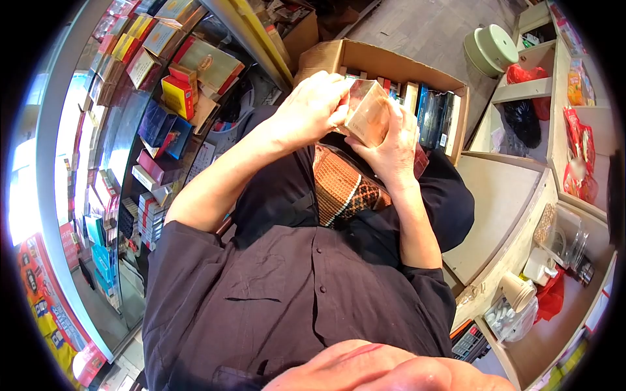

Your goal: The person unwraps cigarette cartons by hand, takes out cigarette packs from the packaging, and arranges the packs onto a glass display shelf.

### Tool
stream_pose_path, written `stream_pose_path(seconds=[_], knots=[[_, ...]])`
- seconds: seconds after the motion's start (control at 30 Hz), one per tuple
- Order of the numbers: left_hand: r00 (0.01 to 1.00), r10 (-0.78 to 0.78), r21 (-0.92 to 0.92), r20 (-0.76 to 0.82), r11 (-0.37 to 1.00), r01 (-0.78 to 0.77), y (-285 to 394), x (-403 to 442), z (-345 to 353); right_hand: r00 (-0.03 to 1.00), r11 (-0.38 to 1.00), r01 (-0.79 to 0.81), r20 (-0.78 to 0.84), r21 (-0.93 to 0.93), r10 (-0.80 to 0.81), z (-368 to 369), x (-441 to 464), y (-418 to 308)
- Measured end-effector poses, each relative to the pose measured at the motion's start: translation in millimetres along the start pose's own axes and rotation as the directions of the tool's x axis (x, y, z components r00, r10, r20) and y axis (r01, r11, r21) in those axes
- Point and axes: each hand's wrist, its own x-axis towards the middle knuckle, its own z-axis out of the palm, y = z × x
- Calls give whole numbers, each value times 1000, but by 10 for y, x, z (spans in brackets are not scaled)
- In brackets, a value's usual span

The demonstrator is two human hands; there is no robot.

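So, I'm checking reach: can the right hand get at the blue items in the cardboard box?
Probably yes: the cardboard box is open and the blue items look close, though the right hand is busy holding a carton.

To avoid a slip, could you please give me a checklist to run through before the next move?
1. Right hand secure on the small glossy box: ok, thumb and fingers span it.
2. Left hand gripping the box too: cannot tell; its curled fingers are at the box's edge.
3. Underside of the box undamaged: cannot tell, hidden.
4. Cardboard carton open: ok, upright items show inside.
5. Carton's contents fully visible: not ok, the hands block part.
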Motion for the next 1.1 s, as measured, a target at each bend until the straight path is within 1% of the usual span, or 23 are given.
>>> stream_pose_path(seconds=[0.03, 0.1, 0.23, 0.3, 0.33, 0.43, 0.47, 0.5, 0.53, 0.6, 0.73, 0.8, 0.83, 0.9, 0.93, 1.0, 1.03, 1.1], knots=[[1000, -2, 1, -1, 1000, 2, -3, 8, -25, 1000, 1000, 1, 4, 12, -1, -9, 0, -8], [998, -35, -67, 59, 997, 39, -7, 25, -68, 1000, 1000, 2, 9, 24, -2, -14, 1, -6], [994, -100, -103, 51, 989, 105, -22, 19, -57, 1000, 1000, 5, 8, 18, -5, -19, 15, 19], [986, -163, -68, 14, 984, 164, -52, 16, -39, 1000, 1000, 13, -1, 7, -13, -19, 24, 17], [987, -163, -66, 12, 984, 164, -66, 16, -32, 1000, 1000, 12, -9, 6, -12, -21, 29, 11], [978, -206, -109, 7, 972, 206, -81, 19, -31, 1000, 1000, 7, -27, 18, -6, -17, 32, 15], [945, -315, -242, 92, 913, 328, -76, 30, -41, 999, 1000, 4, -36, 30, -3, -16, 31, 21], [895, -403, -357, 191, 821, 446, -72, 39, -46, 999, 1000, 4, -38, 29, -3, -16, 31, 29], [896, -401, -358, 190, 822, 444, -99, 38, -20, 999, 999, 7, -46, 41, -6, -16, 33, 38], [886, -387, -548, 254, 697, 462, -178, 33, 36, 998, 999, 10, -55, 53, -7, -14, 27, 45], [907, -332, -536, 259, 732, 421, -187, 71, -34, 999, 998, -2, -38, 67, 5, -23, 12, 46], [865, -371, -488, 337, 717, 497, -115, 100, -103, 999, 997, 1, -32, 75, 1, -21, 14, 35], [864, -372, -487, 338, 717, 499, -60, 111, -142, 999, 998, 7, -37, 70, -5, -19, 12, 21], [862, -374, -266, 341, 841, 470, 32, 125, -192, 999, 998, 15, -39, 67, -12, -23, 12, 1], [861, -376, -265, 341, 841, 472, 21, 113, -175, 999, 998, 15, -35, 61, -13, -30, 9, -10], [863, -359, -396, 354, 779, 487, -18, 81, -112, 999, 998, 14, -31, 54, -13, -33, 3, -21], [863, -360, -396, 355, 778, 487, -33, 71, -91, 999, 999, 22, -34, 39, -21, -31, 1, -24], [898, -340, -375, 279, 822, 428, -54, 59, -67, 999, 999, 31, -35, 25, -30, -37, -3, -30]])
